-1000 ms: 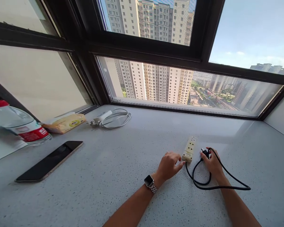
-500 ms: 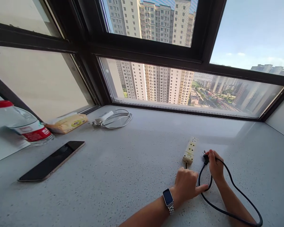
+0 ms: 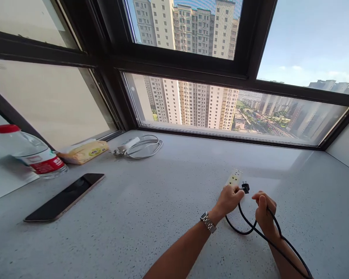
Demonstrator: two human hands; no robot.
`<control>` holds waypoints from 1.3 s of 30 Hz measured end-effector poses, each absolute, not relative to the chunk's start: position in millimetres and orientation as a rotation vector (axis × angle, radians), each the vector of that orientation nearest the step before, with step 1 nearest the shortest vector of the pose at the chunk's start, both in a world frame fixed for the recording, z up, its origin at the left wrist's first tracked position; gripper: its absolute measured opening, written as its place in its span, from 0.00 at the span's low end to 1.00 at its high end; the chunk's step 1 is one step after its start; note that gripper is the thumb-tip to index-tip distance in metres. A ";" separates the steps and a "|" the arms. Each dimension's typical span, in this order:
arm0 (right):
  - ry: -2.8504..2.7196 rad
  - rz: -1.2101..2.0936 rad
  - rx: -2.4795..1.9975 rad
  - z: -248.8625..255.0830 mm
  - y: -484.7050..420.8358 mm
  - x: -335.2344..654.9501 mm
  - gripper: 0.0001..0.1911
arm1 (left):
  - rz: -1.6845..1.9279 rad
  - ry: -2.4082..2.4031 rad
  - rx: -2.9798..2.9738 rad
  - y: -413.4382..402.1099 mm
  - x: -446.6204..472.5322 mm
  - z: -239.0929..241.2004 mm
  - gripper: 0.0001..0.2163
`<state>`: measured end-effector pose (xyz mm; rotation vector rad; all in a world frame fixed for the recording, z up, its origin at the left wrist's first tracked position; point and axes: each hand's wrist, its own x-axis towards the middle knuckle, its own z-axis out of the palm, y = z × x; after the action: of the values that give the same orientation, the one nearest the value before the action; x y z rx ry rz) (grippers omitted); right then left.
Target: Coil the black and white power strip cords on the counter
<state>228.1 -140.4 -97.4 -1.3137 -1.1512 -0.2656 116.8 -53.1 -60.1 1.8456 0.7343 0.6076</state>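
Observation:
My left hand (image 3: 230, 198), with a watch on its wrist, is closed on the black plug (image 3: 246, 187) of the power cord; the plug's prongs point up and away from me. Just beyond that hand lies a cream power strip (image 3: 235, 178), its near end hidden behind the fingers. My right hand (image 3: 265, 208) is apart from the plug, a little to the right, with its fingers curled. The black cord (image 3: 241, 232) loops below both hands, and one stretch of it runs up into the right hand's grasp.
To the left a dark-screened phone (image 3: 65, 197) lies flat on the speckled white counter (image 3: 151, 217). Behind it are a red-capped bottle (image 3: 43, 161), a yellow tissue pack (image 3: 85, 152) and a coiled white cable (image 3: 145, 148). Dark window frames (image 3: 186, 130) border the back.
The plug has passed from my right hand to my left, which has moved up beside the power strip. My right hand has dropped slightly, and the cord's loop has shifted.

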 end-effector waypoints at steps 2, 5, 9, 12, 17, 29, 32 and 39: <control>-1.198 -0.194 -1.405 -99.9 -136.1 232.2 0.25 | 0.749 0.603 1.547 -40.6 117.9 -41.7 0.10; -1.212 -0.008 -1.562 -105.2 -128.9 244.1 0.26 | 0.946 0.351 1.017 -22.3 106.6 -12.9 0.11; -0.941 0.174 -1.824 -106.7 -135.6 285.9 0.27 | 0.969 0.165 0.556 13.3 64.1 14.6 0.10; -0.611 0.123 -2.117 -99.4 -155.3 329.6 0.24 | 1.022 0.152 0.423 46.1 26.6 18.6 0.14; -0.438 0.135 -2.571 -87.9 -175.2 362.2 0.25 | 1.127 0.318 0.362 80.2 -0.7 1.8 0.19; -1.702 0.394 -1.668 -29.9 -105.7 214.4 0.27 | 0.980 0.169 0.434 43.4 35.9 16.5 0.17; -1.814 1.028 -1.513 -11.4 -91.8 202.6 0.22 | 0.994 0.181 0.493 36.9 27.2 28.2 0.17; -1.756 1.179 -1.449 -1.2 -93.1 228.6 0.26 | 1.127 0.389 0.427 56.0 -4.2 36.2 0.21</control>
<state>228.6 -93.1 -1.2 -1.4492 -1.7557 1.1792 -4.2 56.0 36.2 0.4269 0.3889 1.1270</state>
